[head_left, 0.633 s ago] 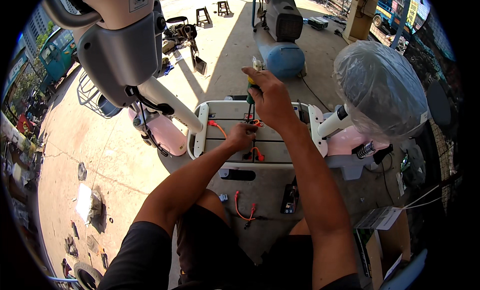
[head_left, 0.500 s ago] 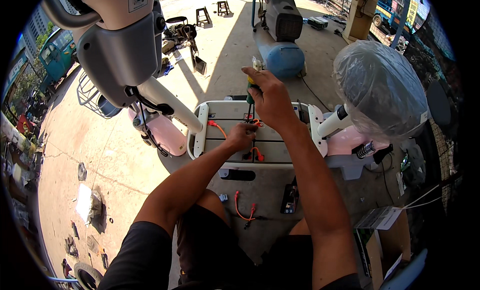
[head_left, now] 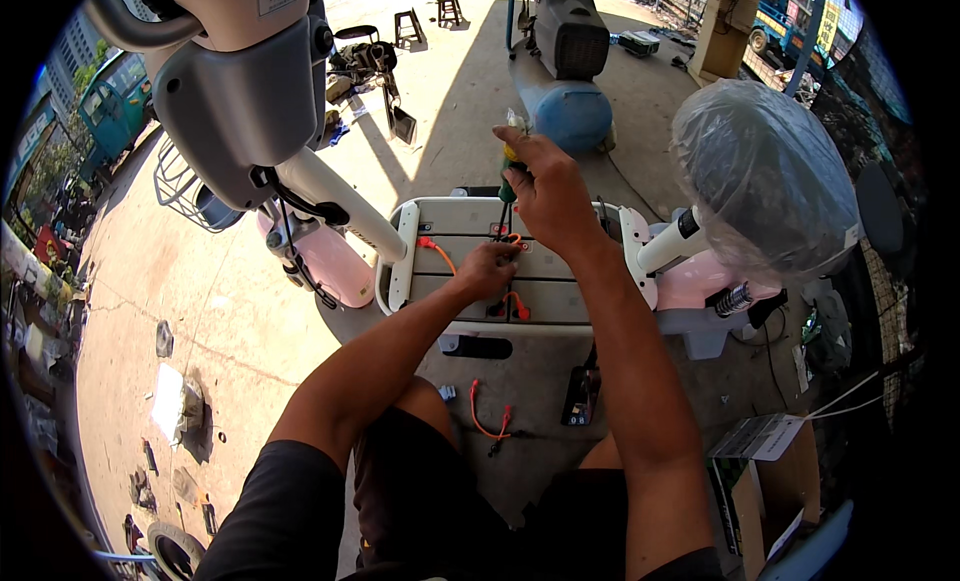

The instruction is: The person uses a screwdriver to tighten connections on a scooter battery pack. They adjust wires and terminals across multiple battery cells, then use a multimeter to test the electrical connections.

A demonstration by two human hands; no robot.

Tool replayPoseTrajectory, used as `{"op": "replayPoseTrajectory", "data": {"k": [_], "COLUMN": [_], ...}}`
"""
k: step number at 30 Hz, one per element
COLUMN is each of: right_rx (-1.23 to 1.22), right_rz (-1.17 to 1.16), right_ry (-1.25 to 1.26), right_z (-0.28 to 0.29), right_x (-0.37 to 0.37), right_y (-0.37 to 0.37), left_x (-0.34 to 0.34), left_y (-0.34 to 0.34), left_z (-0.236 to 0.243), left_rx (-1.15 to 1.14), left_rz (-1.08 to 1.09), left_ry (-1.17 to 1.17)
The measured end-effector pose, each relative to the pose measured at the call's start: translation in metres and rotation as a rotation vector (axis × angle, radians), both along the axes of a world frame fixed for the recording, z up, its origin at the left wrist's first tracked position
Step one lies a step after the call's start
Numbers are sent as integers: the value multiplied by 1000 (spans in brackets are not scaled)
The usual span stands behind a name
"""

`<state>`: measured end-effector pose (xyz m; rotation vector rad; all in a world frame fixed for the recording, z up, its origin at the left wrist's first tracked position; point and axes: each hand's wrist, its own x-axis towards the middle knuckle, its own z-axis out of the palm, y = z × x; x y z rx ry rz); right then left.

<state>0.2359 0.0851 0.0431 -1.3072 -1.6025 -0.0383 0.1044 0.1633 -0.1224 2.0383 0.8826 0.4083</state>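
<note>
My right hand [head_left: 556, 199] is closed round the green and yellow handle of a screwdriver [head_left: 508, 183], held nearly upright with its shaft pointing down. Under it lies a row of grey batteries [head_left: 552, 271] inside the white frame [head_left: 560, 331] of an electric scooter. My left hand [head_left: 487, 269] pinches at the shaft's lower end, beside a short orange cable [head_left: 516, 239] on a terminal. What its fingers hold is hidden. Another orange cable [head_left: 440, 253] runs left of that hand, and a third orange cable [head_left: 520, 303] bends over the nearer batteries.
On the ground before me lie a loose orange cable [head_left: 488, 421] and a black box-shaped device [head_left: 581, 396]. The scooter's steering column [head_left: 335, 206] rises at left, its plastic-wrapped seat [head_left: 765, 181] at right. A blue air compressor [head_left: 570, 116] stands beyond; an open carton [head_left: 765, 496] sits near right.
My right hand and the screwdriver handle have shifted slightly to the right. My left hand stays at the same terminal, its fingers drawn a little closer together.
</note>
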Motion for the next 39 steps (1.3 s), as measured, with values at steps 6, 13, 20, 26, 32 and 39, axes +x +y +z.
{"op": "replayPoseTrajectory", "data": {"k": [6, 13, 20, 26, 32, 39], "right_rx": [7, -12, 36, 44, -18, -40], "right_rz": [-10, -10, -6, -17, -3, -17], "right_ry": [-20, 1, -33, -22, 18, 21], "right_z": [0, -1, -1, -4, -1, -1], "right_x": [2, -4, -7, -2, -5, -2], "right_y": [1, -2, 1, 0, -2, -3], "left_x": [-3, -4, -12, -16, -8, 6], "left_y": [7, 4, 19, 15, 10, 9], "left_z": [-7, 0, -11, 4, 2, -9], "left_rx": [-78, -94, 126, 292, 358, 419], "left_rz": [-25, 30, 156, 121, 151, 235], "left_ry": [-12, -19, 16, 161, 158, 176]}}
